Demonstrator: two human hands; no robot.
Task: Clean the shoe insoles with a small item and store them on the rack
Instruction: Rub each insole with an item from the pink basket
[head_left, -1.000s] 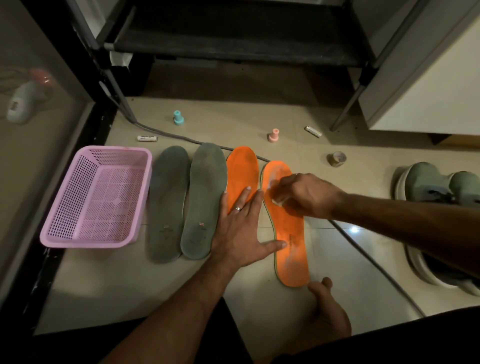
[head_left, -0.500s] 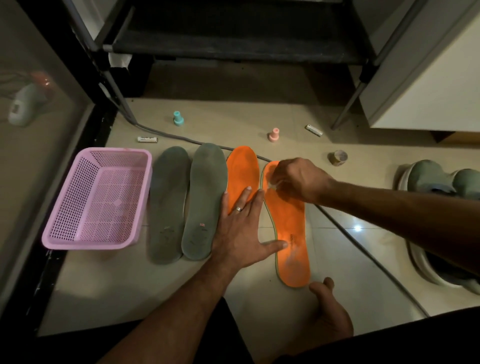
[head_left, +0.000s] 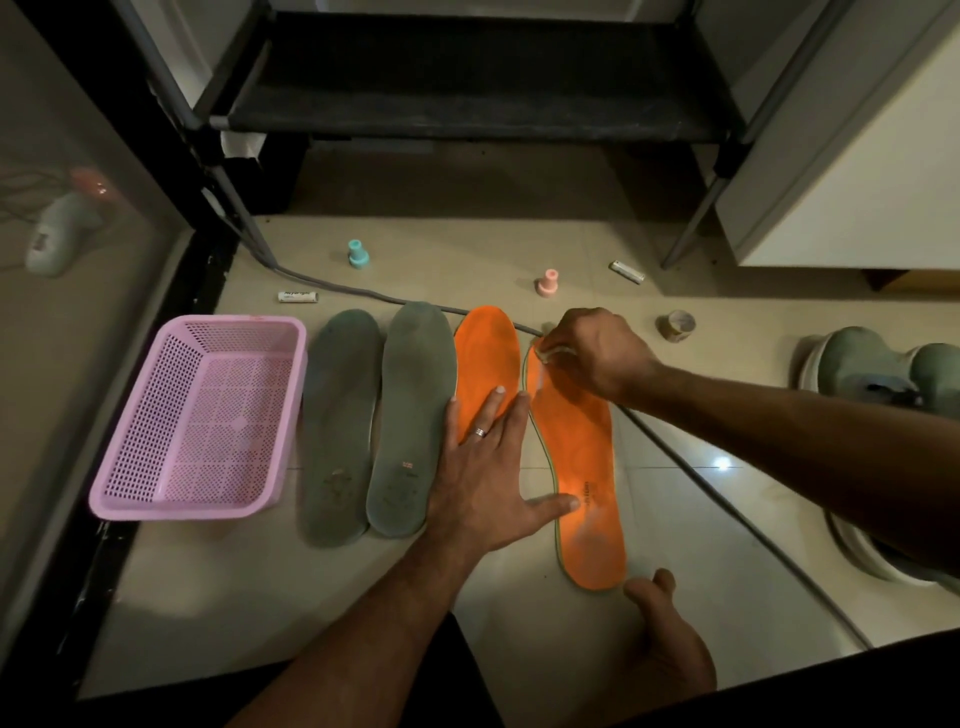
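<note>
Fingers of my right hand (head_left: 597, 353) pinch a small pale item (head_left: 551, 354) on the right orange insole's (head_left: 582, 467) toe; my left hand (head_left: 483, 478) lies flat, fingers spread, thumb on that insole.

two grey insoles (head_left: 340, 426), two orange insoles (head_left: 582, 467), one pink basket (head_left: 140, 506), two batteries (head_left: 297, 296)

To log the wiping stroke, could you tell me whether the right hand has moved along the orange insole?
Yes. The right hand has slid toward the toe end of the right orange insole, nearer the pink stopper.
</note>
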